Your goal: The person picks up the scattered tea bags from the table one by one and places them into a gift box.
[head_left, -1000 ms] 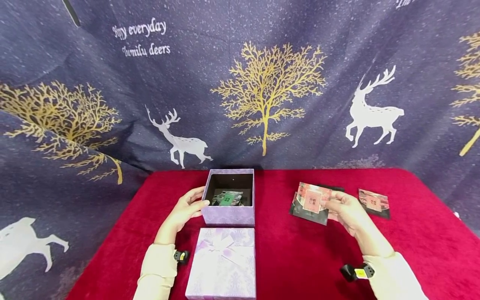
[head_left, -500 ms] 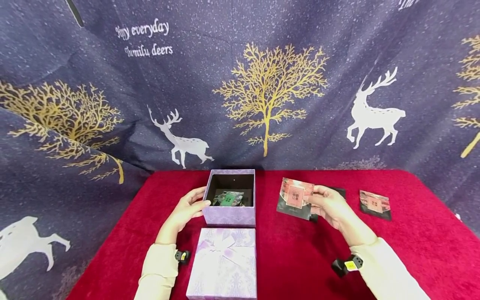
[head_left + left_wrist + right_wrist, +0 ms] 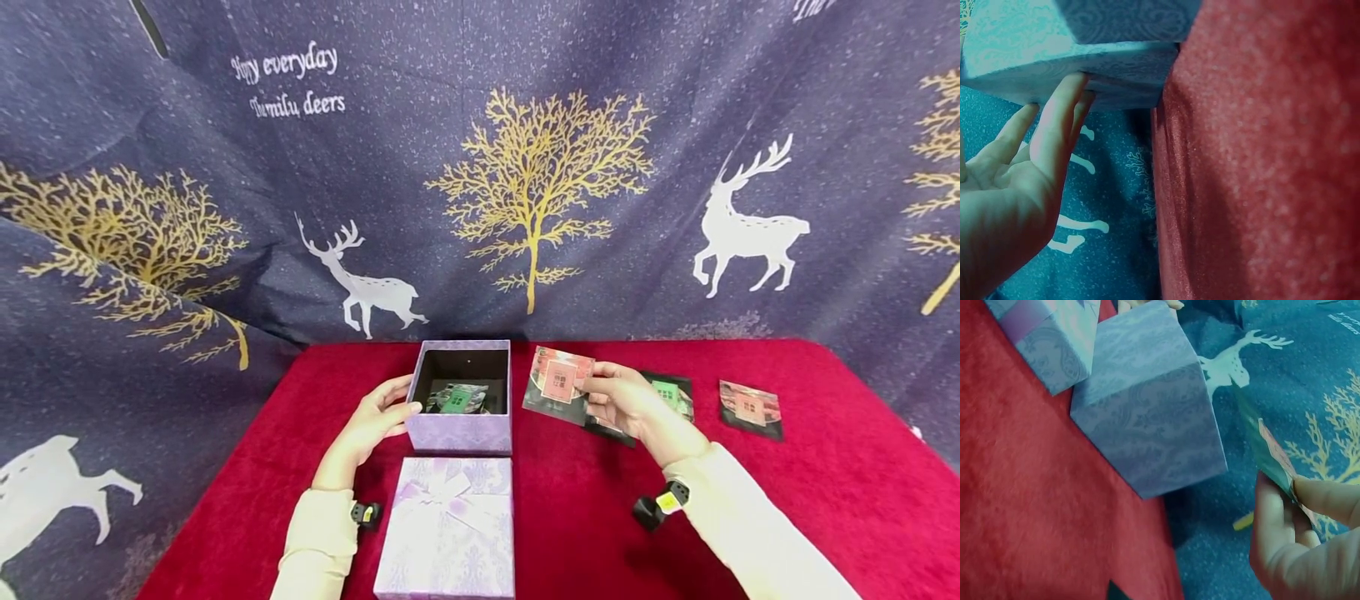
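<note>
My right hand [image 3: 626, 404] pinches a flat red-and-black sachet [image 3: 557, 385] by its right edge, tilted above the table to the right of an open lilac box [image 3: 459, 433]. In the right wrist view this sachet [image 3: 1272, 450] appears almost edge-on between thumb and fingers. My left hand [image 3: 375, 417] rests on the box's left side, its thumb at the front corner of the rim. Straight fingers [image 3: 1060, 119] touch the box wall in the left wrist view. Inside the box lies a green-labelled sachet [image 3: 457, 399]; the box floor is partly hidden.
The lilac lid [image 3: 450, 525], with a ribbon bow, lies directly in front of the box. Right of it are a green-labelled sachet [image 3: 671, 393], a partly covered sachet [image 3: 611, 427] and another red sachet [image 3: 750, 408]. A patterned cloth [image 3: 600, 317] hangs behind the red table [image 3: 570, 525].
My right hand has carried the red sachet leftward towards the box, uncovering the green-labelled sachet on the table. The left hand and box have stayed in place.
</note>
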Action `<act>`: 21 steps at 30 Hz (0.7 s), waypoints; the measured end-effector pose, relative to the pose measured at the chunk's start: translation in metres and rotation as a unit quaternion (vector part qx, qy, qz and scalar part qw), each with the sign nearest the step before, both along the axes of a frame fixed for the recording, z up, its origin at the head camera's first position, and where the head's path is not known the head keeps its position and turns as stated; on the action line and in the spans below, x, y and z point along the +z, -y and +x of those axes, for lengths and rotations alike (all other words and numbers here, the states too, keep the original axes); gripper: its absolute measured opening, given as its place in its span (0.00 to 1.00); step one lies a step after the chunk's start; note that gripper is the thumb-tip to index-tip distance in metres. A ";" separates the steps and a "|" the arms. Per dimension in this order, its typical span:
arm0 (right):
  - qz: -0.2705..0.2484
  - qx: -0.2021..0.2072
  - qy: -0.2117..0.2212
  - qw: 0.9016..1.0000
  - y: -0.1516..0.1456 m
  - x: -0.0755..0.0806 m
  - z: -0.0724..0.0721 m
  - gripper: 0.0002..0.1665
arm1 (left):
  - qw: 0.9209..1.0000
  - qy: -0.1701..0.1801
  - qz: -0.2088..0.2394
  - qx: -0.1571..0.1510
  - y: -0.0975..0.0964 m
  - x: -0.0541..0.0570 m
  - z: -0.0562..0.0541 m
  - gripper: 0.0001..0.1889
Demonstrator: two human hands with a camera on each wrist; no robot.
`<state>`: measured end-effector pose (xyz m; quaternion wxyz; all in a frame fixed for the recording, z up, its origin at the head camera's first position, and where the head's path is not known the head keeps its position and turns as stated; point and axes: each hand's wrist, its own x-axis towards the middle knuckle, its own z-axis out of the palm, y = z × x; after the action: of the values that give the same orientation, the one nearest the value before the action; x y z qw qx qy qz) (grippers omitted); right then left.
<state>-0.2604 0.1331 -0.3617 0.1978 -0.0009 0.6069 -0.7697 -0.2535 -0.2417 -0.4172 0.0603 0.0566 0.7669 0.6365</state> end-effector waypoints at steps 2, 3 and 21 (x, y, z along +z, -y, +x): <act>0.003 -0.005 -0.003 1.000 0.006 0.000 -0.003 0.09 | 1.000 0.000 0.001 0.000 -0.001 0.000 0.000 0.31; 0.005 -0.007 -0.007 1.000 0.009 0.000 -0.005 0.09 | 1.000 0.000 0.001 0.000 -0.001 0.000 0.000 0.31; 0.112 -0.032 -0.054 0.992 0.074 0.012 -0.029 0.22 | 1.000 -0.001 -0.001 0.004 -0.001 -0.001 0.000 0.31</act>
<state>-0.2895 0.0589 -0.3496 0.1389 -0.0010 0.6989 -0.7016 -0.2535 -0.2405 -0.4180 0.0571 0.0543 0.7676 0.6361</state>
